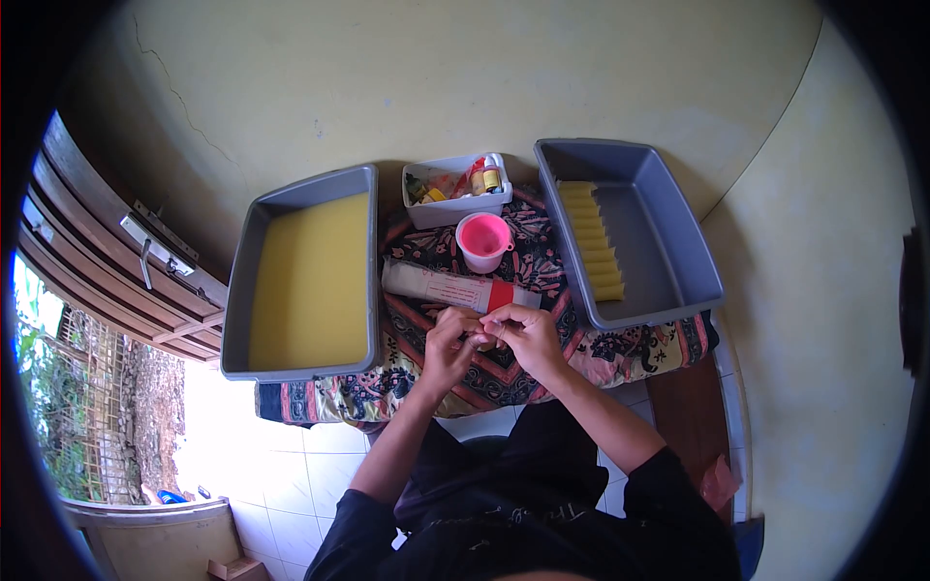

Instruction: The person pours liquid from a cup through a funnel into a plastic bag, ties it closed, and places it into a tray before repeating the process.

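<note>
My left hand [453,347] and my right hand [525,335] meet over the near middle of the patterned cloth. Both have their fingers pinched together at a small item that is mostly hidden and too small to name. Just beyond them lies a clear plastic packet [436,286] with red print and a red band. Behind that packet stands a white cup with a pink funnel-like top [484,235]. To the left is a grey tray [374,281] holding a flat yellow layer. On the right, another grey tray [668,247] holds a row of yellow rolled pieces [589,242] along its left side.
A white basket [455,210] with small bottles stands at the back against the wall. The patterned cloth [659,356] covers the table. At the left is an open wooden door [107,252] with a metal handle. A pink plastic bag [717,482] is low at the right.
</note>
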Demonstrator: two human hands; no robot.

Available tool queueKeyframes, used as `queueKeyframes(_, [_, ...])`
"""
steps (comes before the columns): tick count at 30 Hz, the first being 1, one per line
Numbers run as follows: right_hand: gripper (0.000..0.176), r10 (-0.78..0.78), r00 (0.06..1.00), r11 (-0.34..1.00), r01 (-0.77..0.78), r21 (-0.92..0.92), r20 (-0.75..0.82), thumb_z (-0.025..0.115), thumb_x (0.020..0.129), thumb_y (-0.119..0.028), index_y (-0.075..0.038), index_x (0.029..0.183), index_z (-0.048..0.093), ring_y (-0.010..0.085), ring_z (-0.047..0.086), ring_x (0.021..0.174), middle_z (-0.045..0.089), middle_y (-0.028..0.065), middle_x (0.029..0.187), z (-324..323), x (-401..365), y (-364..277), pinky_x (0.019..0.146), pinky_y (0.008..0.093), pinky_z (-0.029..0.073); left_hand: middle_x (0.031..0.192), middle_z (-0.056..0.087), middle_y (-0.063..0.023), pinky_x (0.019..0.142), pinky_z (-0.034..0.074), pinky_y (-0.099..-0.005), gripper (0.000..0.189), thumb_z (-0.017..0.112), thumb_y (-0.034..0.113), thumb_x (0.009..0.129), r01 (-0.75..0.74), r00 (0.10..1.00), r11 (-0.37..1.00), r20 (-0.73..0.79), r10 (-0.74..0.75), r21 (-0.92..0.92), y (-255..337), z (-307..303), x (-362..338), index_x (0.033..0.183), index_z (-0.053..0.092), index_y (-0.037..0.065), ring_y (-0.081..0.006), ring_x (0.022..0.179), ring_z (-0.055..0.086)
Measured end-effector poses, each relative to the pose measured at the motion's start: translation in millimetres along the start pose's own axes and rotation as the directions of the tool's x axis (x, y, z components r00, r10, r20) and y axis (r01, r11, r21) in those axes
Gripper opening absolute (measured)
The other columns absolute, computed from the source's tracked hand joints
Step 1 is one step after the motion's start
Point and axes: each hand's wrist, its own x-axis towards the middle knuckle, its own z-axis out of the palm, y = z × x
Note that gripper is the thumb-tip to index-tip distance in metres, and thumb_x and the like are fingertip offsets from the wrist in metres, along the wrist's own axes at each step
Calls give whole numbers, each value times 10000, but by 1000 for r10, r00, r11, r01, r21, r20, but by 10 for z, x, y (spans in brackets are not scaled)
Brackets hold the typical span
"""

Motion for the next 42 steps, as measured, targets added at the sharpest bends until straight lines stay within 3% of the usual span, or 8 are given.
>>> queueKeyframes(4, [113, -173, 974, 973, 145, -182, -148, 641, 899, -96, 16, 890, 640, 75, 598, 703, 642, 28, 729, 103, 28, -83, 640, 229, 481, 974, 625, -98, 752, 439, -310, 112, 677, 75, 817, 388, 909, 733, 98, -406, -559, 19, 115, -82, 854, 598, 4, -213, 827, 576])
queueKeyframes(9, [156, -279, 937, 929, 208, -304, -209, 608, 906, -66, 12, 778, 566, 98, 600, 623, 637, 66, 684, 119, 46, -243, 561, 262, 454, 984, 623, -94, 834, 403, -349, 232, 728, 209, 783, 237, 971, 916, 78, -224, -324, 221, -33, 189, 813, 589, 26, -223, 892, 563])
queueKeyframes(11, [159, -347, 913, 923, 293, -247, -214, 597, 917, -77, 3, 786, 554, 92, 566, 599, 603, 52, 665, 90, 33, -293, 545, 262, 444, 911, 631, -85, 863, 368, -383, 290, 761, 287, 740, 42, 996, 999, 85, -42, 2, 347, -111, 295, 782, 593, 53, -252, 939, 559])
queueKeyframes(17, [166, -350, 911, 932, 316, -175, -218, 583, 936, -95, -14, 793, 559, 42, 494, 580, 563, 7, 667, 13, -59, -442, 523, 209, 395, 835, 642, -63, 900, 340, -407, 310, 768, 298, 707, -96, 988, 953, 141, 57, 287, 619, -233, 413, 719, 562, 67, -261, 965, 562])
queueKeyframes(21, [149, -280, 954, 960, 281, -6, -110, 558, 956, -112, -21, 839, 554, 40, 483, 587, 559, -3, 719, -26, -41, -374, 526, 197, 389, 840, 642, -67, 874, 367, -400, 280, 770, 228, 691, -93, 989, 954, 141, 54, 285, 569, -262, 423, 723, 544, 66, -267, 941, 567])
queueKeyframes(26, [184, -244, 970, 958, 240, 157, 4, 503, 983, -144, -18, 850, 492, 93, 516, 643, 568, 72, 768, 5, -21, -492, 608, 239, 481, 814, 632, -56, 821, 403, -350, 192, 666, 33, 655, 139, 989, 967, 88, -123, -215, 486, -155, 386, 757, 507, 69, -254, 868, 616])
queueKeyframes(28, [219, -173, 985, 886, 154, 437, 3, 479, 997, -179, -33, 835, 480, 104, 520, 593, 567, 79, 751, 39, -24, -549, 542, 228, 460, 809, 627, -57, 822, 401, -343, 190, 667, 28, 653, 117, 989, 972, 110, -96, -204, 476, -145, 432, 760, 514, 66, -246, 847, 614])
queueKeyframes(42, [178, -21, 988, 873, 94, 479, -156, 512, 978, -140, -78, 816, 476, 61, 438, 492, 546, 61, 710, -98, -23, -600, 411, 186, 342, 949, 614, -110, 892, 364, -361, 246, 707, 229, 680, 47, 979, 981, 185, -83, 190, 573, -166, 521, 788, 598, 36, -252, 926, 565])
